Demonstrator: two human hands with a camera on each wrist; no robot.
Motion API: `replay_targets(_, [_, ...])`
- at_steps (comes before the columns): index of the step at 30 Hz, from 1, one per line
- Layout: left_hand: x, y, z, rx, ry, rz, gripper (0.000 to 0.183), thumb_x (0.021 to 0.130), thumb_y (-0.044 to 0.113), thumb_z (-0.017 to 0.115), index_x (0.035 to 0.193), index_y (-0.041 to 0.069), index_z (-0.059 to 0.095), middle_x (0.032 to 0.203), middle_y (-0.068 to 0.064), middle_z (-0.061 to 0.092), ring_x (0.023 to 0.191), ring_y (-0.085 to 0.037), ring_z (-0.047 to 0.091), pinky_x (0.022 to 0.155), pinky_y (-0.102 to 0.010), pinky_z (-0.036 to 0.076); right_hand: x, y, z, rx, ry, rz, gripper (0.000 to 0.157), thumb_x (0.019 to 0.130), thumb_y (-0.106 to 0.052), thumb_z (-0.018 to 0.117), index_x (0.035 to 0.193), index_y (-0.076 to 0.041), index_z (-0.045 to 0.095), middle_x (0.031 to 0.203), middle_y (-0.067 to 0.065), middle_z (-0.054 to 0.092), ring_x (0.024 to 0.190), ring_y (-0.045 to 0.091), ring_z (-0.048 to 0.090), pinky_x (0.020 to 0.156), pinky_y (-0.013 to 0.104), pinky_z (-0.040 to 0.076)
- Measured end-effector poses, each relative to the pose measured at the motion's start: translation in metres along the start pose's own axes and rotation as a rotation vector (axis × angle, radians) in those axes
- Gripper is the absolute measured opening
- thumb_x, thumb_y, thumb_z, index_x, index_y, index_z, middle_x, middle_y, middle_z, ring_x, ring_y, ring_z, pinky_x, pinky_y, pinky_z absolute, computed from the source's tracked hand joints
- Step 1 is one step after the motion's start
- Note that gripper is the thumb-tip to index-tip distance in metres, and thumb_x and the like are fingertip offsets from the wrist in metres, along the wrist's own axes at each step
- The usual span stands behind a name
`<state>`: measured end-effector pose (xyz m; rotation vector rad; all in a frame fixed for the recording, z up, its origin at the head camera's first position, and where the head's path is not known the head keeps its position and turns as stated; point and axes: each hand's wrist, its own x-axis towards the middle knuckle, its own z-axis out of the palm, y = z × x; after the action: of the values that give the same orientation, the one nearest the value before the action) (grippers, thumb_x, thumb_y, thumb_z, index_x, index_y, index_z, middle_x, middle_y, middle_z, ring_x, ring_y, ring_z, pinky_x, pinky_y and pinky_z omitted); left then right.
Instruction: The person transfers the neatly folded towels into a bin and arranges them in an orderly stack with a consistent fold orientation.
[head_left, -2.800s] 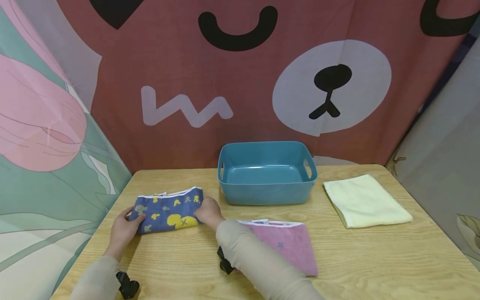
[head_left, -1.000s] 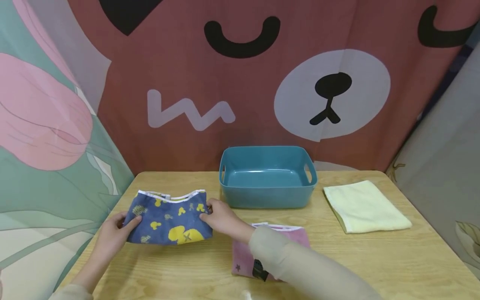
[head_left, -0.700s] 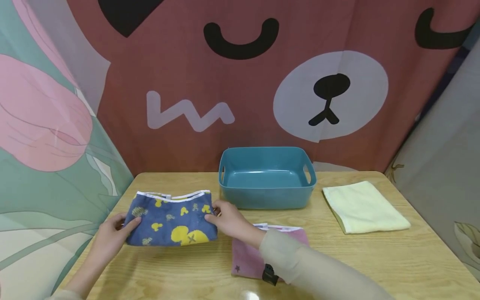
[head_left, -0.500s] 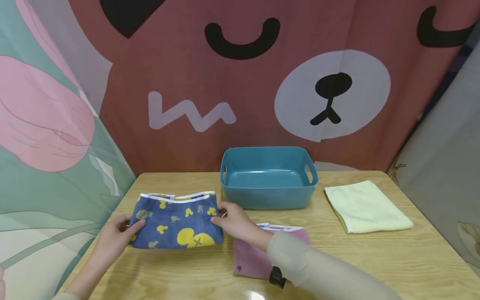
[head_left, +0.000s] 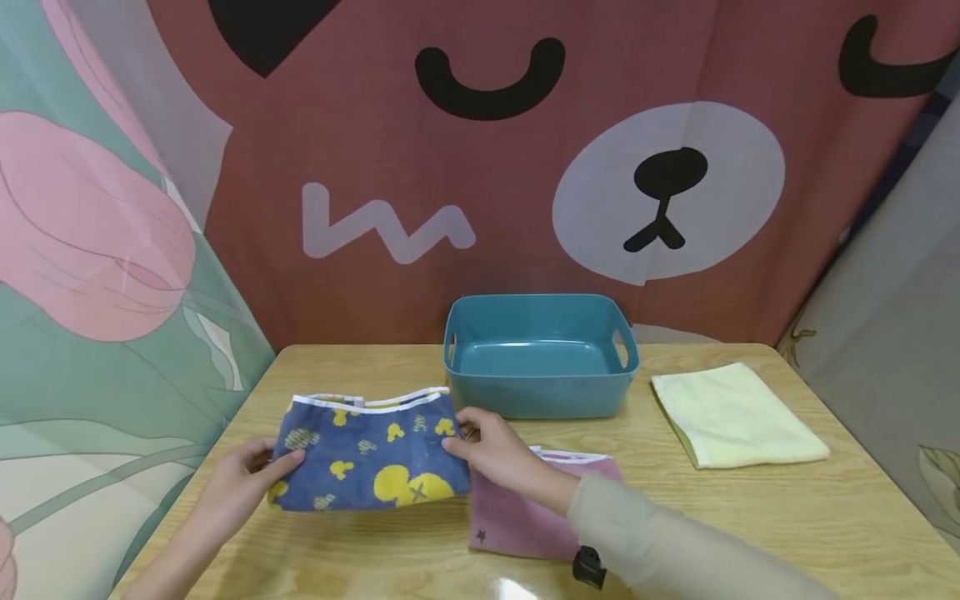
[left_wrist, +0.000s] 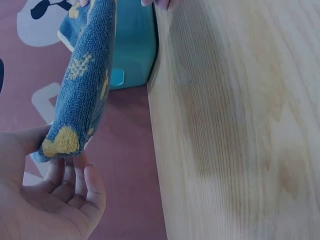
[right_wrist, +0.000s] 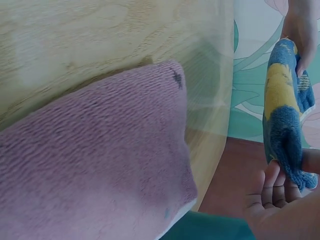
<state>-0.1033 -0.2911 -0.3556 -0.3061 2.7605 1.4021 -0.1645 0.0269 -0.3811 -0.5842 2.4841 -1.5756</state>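
A folded blue towel (head_left: 360,458) with yellow prints and white edging hangs above the table between both hands. My left hand (head_left: 243,483) pinches its left side, thumb in front; in the left wrist view the left hand (left_wrist: 55,195) has its fingers beneath the towel (left_wrist: 82,85). On the opposite side my right hand (head_left: 502,454) pinches the towel's right edge, and the right wrist view shows the right hand (right_wrist: 285,205) with thumb and fingers around that end. A folded pink towel (head_left: 517,521) lies on the table under the right forearm, which hides part of it.
Behind the hands a blue-green plastic basket (head_left: 543,396) with side handle holes stands at the back of the wooden table (head_left: 750,533). A folded pale yellow towel (head_left: 738,417) lies to its right. Printed curtains hang behind and at both sides.
Both hands have lifted the blue towel off the table and drawn it nearer and to the right, towards the pink towel. The basket and the other towels stay where they were.
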Motion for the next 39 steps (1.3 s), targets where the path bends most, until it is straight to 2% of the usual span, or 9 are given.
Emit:
replay_targets(6, [-0.008,0.007,0.007,-0.063,-0.032,0.025,0.043,0.096,0.024,0.067,0.121,-0.009,0.059,0.099,-0.007,0.07,0.081,-0.009,0.065,0.072,-0.023,0.052,-0.004,0.004,-0.006,-0.001,0.019,0.016,0.022,0.092,-0.02,0.072,0.104,-0.003,0.067,0.091,0.0,0.062,0.083,0.013,0.056,0.075,0.029,0.05])
replay_targets(15, [-0.008,0.012,0.02,-0.112,-0.122,0.01,0.049,0.096,0.027,0.068,0.129,-0.007,0.056,0.11,-0.008,0.071,0.091,-0.012,0.065,0.078,-0.026,0.051,-0.017,0.01,-0.023,-0.006,0.042,0.007,0.02,0.091,-0.019,0.073,0.101,-0.003,0.067,0.087,0.001,0.062,0.08,0.014,0.054,0.073,0.029,0.048])
replay_targets(23, [-0.011,0.019,0.032,-0.172,-0.171,0.055,0.045,0.094,0.022,0.07,0.126,-0.007,0.057,0.114,-0.013,0.069,0.096,-0.017,0.067,0.079,-0.027,0.053,-0.029,0.013,-0.041,-0.046,0.047,0.04,0.016,0.09,-0.016,0.073,0.101,-0.005,0.067,0.087,0.0,0.062,0.08,0.015,0.055,0.073,0.031,0.048])
replay_targets(31, [-0.013,0.028,0.04,-0.14,-0.213,0.117,0.046,0.093,0.022,0.071,0.127,-0.007,0.058,0.115,-0.012,0.068,0.103,-0.021,0.065,0.082,-0.026,0.052,-0.043,0.011,-0.06,-0.06,0.048,0.023,0.021,0.088,-0.011,0.074,0.105,-0.002,0.066,0.087,0.002,0.062,0.079,0.015,0.056,0.07,0.029,0.049])
replay_targets(36, [-0.014,0.034,0.047,-0.136,-0.235,0.14,0.047,0.093,0.02,0.071,0.128,-0.008,0.057,0.115,-0.012,0.067,0.104,-0.025,0.064,0.083,-0.03,0.053,-0.05,0.014,-0.072,-0.069,0.036,0.009,0.024,0.088,-0.011,0.075,0.106,0.001,0.065,0.088,0.003,0.061,0.081,0.017,0.056,0.071,0.029,0.05])
replay_targets(39, [-0.014,0.039,0.052,-0.14,-0.243,0.131,0.046,0.093,0.02,0.072,0.128,-0.007,0.058,0.115,-0.01,0.068,0.104,-0.025,0.064,0.084,-0.033,0.053,-0.054,0.017,-0.078,-0.077,0.033,0.016,0.023,0.088,-0.012,0.075,0.105,0.0,0.064,0.089,0.003,0.061,0.082,0.017,0.056,0.072,0.03,0.05])
